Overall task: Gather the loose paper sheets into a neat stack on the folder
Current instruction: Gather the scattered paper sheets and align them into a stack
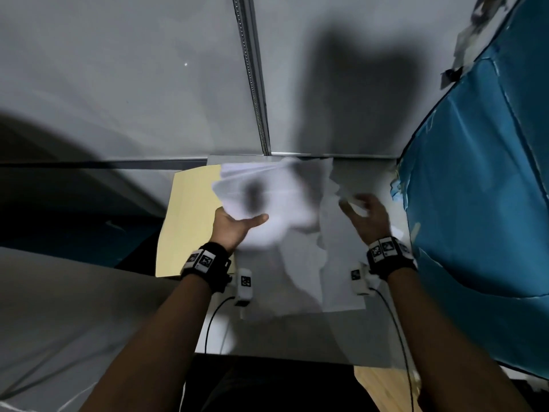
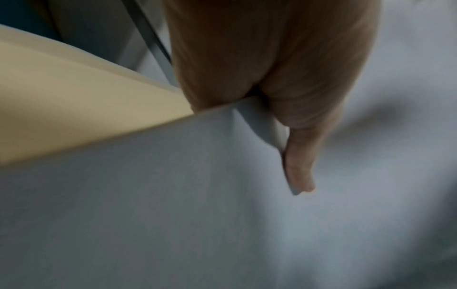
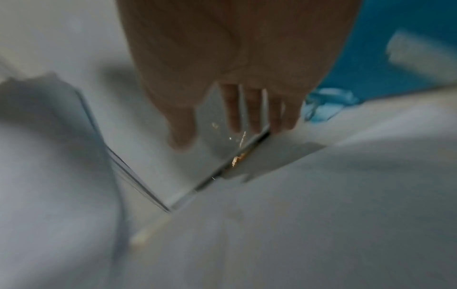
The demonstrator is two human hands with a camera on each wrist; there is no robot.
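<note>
A pale yellow folder (image 1: 190,221) (image 2: 74,109) lies flat on the table, left of centre. My left hand (image 1: 237,227) (image 2: 299,160) grips a blurred, fanned bundle of white paper sheets (image 1: 276,200) (image 2: 148,195) over the folder's right side, thumb on top and fingers hidden beneath. More white sheets (image 1: 338,263) lie flat to the right. My right hand (image 1: 367,215) (image 3: 235,58) is at their far edge and pinches a few lifted sheets (image 3: 138,136) between thumb and fingers.
A blue plastic sheet (image 1: 481,173) hangs close on the right. A grey wall with a metal rail (image 1: 255,84) stands just behind the table. Grey cloth (image 1: 59,307) lies at the left. Cables (image 1: 214,319) run from both wrists over the table's near edge.
</note>
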